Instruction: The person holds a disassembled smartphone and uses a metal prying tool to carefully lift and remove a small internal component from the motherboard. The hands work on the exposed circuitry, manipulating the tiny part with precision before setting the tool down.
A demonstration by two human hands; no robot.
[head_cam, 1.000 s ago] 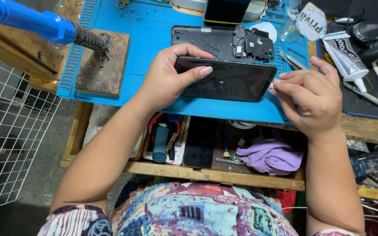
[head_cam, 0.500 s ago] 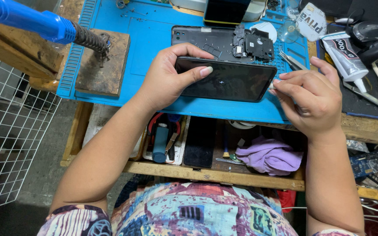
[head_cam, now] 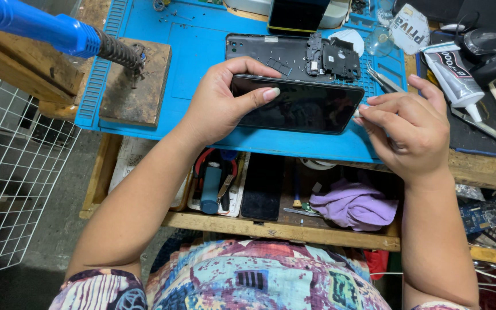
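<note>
Your left hand [head_cam: 216, 106] grips the thin black glass-fronted phone [head_cam: 297, 104] above the blue silicone mat [head_cam: 202, 51]; right hand [head_cam: 411, 135] fingertips pinch its end. Light, stiff, slippery, fragile: hold the edges.

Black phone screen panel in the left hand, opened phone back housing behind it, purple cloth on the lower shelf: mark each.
Black phone screen panel [head_cam: 299, 107], head view, centre of glass.
Opened phone back housing [head_cam: 271, 53], head view, bare dark inner surface.
Purple cloth [head_cam: 352, 205], head view, middle fold.
</note>
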